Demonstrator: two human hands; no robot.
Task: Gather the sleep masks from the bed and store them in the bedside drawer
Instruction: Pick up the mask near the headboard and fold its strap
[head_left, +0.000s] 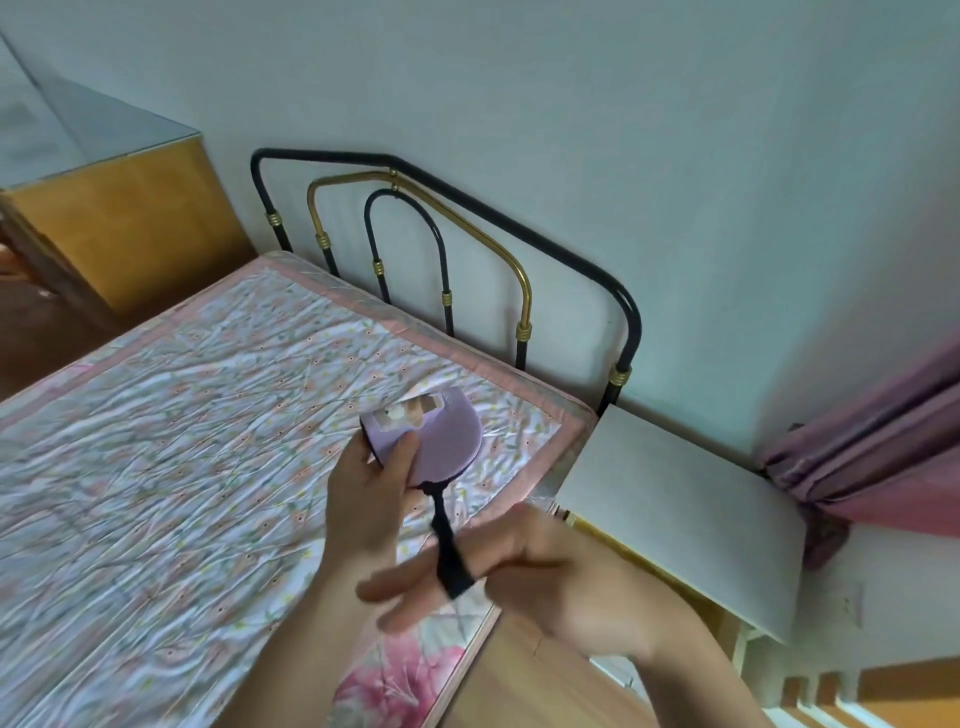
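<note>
Both hands on one sleep mask, held in the air over the bed corner nearest the bedside unit.

Left hand (371, 499) grips the lilac sleep mask (436, 441), thumb across its face. Right hand (524, 571) has the black strap (448, 540) looped round a curled finger, other fingers loosely spread. Mask long axis runs upper left to lower right; strap hangs down toward the right hand. Bed (156, 441) edge lies just below the hands, headboard (447, 244) behind. White bedside unit (685, 514) sits just right of the bed; drawer state: cannot tell. Wood floor (540, 675) strip between them.
</note>
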